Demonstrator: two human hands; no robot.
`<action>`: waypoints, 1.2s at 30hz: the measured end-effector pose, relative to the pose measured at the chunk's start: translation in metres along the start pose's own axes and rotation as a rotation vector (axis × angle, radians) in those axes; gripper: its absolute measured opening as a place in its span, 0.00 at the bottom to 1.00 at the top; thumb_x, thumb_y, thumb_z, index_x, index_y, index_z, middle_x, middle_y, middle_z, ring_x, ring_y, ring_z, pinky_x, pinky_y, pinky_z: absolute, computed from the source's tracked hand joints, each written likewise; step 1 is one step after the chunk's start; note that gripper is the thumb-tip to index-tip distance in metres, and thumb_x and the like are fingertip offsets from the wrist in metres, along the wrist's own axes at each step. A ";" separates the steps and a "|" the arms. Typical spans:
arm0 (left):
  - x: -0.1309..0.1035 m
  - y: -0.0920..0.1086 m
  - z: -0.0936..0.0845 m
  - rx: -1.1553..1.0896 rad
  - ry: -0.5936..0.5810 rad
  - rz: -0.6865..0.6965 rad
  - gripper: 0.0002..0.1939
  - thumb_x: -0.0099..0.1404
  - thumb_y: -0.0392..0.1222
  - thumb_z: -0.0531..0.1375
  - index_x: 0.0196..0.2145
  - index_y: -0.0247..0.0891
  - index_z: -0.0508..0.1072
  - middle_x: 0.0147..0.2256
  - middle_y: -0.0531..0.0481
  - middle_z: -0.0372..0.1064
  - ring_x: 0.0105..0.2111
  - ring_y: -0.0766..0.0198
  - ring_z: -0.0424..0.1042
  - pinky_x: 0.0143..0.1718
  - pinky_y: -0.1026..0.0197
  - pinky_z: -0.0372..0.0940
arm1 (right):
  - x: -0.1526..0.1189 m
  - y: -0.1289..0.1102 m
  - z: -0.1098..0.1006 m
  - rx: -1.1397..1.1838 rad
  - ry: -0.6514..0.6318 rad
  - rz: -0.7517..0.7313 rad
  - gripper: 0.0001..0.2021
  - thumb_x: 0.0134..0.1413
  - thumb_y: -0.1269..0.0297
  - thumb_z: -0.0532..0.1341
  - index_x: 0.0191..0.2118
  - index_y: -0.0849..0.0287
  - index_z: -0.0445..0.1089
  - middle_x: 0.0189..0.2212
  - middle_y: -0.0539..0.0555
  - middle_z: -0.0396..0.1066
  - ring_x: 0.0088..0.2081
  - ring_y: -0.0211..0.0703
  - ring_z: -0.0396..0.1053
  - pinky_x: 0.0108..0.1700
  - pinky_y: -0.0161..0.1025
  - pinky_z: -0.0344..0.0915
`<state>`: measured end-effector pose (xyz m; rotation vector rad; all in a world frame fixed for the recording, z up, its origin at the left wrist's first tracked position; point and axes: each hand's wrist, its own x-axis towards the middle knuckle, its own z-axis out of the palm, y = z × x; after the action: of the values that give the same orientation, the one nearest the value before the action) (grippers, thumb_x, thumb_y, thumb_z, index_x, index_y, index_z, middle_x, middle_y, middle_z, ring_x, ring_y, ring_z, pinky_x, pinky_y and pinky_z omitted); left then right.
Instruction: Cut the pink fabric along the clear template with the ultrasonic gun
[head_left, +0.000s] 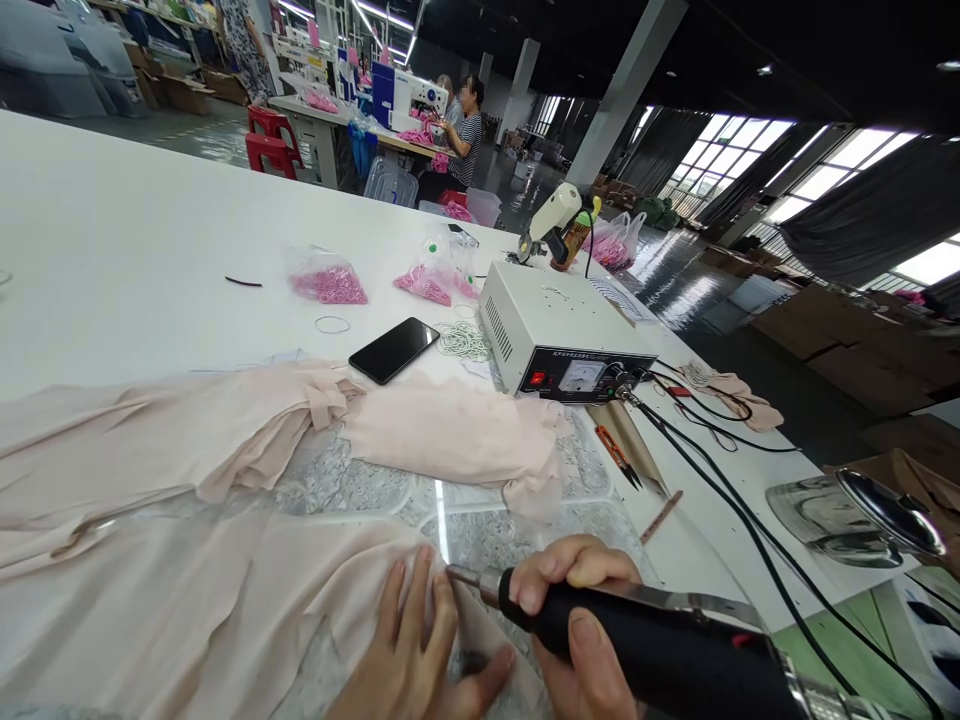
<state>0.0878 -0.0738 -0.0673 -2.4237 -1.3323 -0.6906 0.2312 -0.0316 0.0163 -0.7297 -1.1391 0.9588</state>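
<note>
My left hand (pixel 412 645) lies with its fingers stretched out on pale pink fabric (pixel 247 600), pressing it against the grey patterned mat (pixel 517 550). In my right hand (pixel 577 610) is a black corded hand tool (pixel 660 640), fingers wrapped round its barrel. Its narrow metal tip (pixel 465 575) points left and touches or nearly touches the fabric beside my left fingertips. Another folded piece of pale pink fabric (pixel 457 430) rests farther up the mat. A long bunched pile (pixel 165 430) of the same fabric spreads to the left.
A grey control box (pixel 562 320) with black cables (pixel 720 490) stands behind the tool. Orange thread snips (pixel 619 455), a phone (pixel 395 350), pink-filled bags (pixel 328 280) and a glass jug (pixel 840 520) lie around. Beyond the table, a person (pixel 469 135) sits at a sewing machine.
</note>
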 end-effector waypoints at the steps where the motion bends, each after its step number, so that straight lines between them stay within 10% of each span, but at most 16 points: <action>1: 0.001 0.000 0.000 0.001 0.012 0.008 0.29 0.69 0.57 0.60 0.64 0.68 0.56 0.47 0.46 0.74 0.53 0.37 0.72 0.56 0.32 0.60 | 0.000 0.000 0.000 -0.002 0.000 0.002 0.05 0.65 0.59 0.58 0.39 0.53 0.64 0.33 0.48 0.65 0.31 0.38 0.70 0.35 0.39 0.70; 7: 0.004 -0.005 0.003 0.025 0.168 0.085 0.32 0.60 0.59 0.64 0.61 0.62 0.64 0.41 0.41 0.75 0.48 0.30 0.72 0.50 0.31 0.62 | 0.000 0.002 -0.001 -0.007 -0.014 0.000 0.04 0.65 0.60 0.59 0.40 0.53 0.64 0.34 0.49 0.65 0.30 0.38 0.70 0.34 0.40 0.71; 36: 0.005 -0.009 -0.006 0.036 0.067 0.117 0.33 0.66 0.61 0.61 0.66 0.60 0.57 0.46 0.41 0.71 0.54 0.29 0.68 0.54 0.31 0.58 | 0.008 0.008 0.009 0.108 0.048 -0.036 0.05 0.62 0.60 0.61 0.39 0.55 0.68 0.33 0.47 0.64 0.27 0.34 0.71 0.31 0.37 0.72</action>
<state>0.0808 -0.0680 -0.0594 -2.4055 -1.1576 -0.7038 0.2220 -0.0214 0.0150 -0.6397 -1.0473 0.9602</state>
